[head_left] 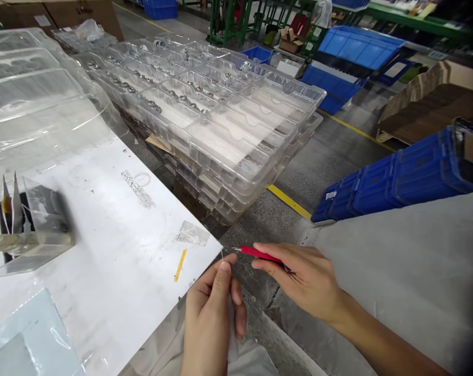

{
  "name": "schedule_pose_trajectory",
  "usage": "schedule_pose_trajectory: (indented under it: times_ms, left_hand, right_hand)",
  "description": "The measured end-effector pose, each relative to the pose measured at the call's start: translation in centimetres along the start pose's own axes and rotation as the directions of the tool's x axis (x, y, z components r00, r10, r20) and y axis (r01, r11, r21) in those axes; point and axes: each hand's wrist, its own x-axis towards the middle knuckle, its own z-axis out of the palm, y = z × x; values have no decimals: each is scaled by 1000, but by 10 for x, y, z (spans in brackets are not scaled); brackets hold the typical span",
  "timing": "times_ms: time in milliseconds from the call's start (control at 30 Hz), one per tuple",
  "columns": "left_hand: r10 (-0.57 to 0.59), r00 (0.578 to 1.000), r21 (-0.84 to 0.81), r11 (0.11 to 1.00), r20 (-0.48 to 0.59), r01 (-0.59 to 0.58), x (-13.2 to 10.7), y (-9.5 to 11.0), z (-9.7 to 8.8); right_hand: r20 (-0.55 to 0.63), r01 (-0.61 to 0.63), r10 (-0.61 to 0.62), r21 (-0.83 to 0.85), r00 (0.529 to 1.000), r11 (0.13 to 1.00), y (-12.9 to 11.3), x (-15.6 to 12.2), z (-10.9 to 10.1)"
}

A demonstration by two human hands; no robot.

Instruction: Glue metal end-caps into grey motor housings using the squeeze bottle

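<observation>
My left hand (213,305), in the lower middle, has its thumb and index finger pinched on a thin pale strand (222,254). The strand's upper end stands out above the thumb, close to the corner of the white tabletop (115,245). To its right, my right hand (309,279) grips a red-handled tool (258,254) with a slim metal tip. That tip points left, just above my left index finger. Whether it touches the strand I cannot tell. The exact kind of tool is hidden by my fingers.
Stacked clear plastic trays (236,193) with small metal parts stand beyond the table. A clear holder (44,224) with tweezers and a yellow strip (180,265) are on the tabletop. Blue crates (401,172) stand at right, beside a grey surface (416,250). A yellow floor line (289,202) passes behind.
</observation>
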Motion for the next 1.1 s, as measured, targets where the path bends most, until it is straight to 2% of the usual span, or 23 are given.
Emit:
schedule_pose_trajectory:
  times_ms: [133,267,433,767,967,1100]
  left_hand:
    - [-6,1000,-42,999,-8,5,1,-1,3]
    - [-7,1000,-71,997,-2,7,2,-3,4]
    - [2,1000,-71,997,-2,-2,0,-2,5]
    - [16,1000,-55,998,-7,-16,0,0,4]
    - [10,1000,-69,998,2,-10,-2,1,6]
    - [3,1000,-69,998,-1,-3,-4,3,6]
  right_hand:
    - [2,81,-81,-28,997,996,2,7,-2]
    - [11,110,-110,-43,994,993,3,8,-1]
    - [16,105,-104,-51,994,993,6,10,0]
    - [104,42,-40,-19,994,999,6,14,-1]
    - [120,94,-89,-37,989,995,8,20,-2]
    - [85,104,-103,-13,991,994,15,15,1]
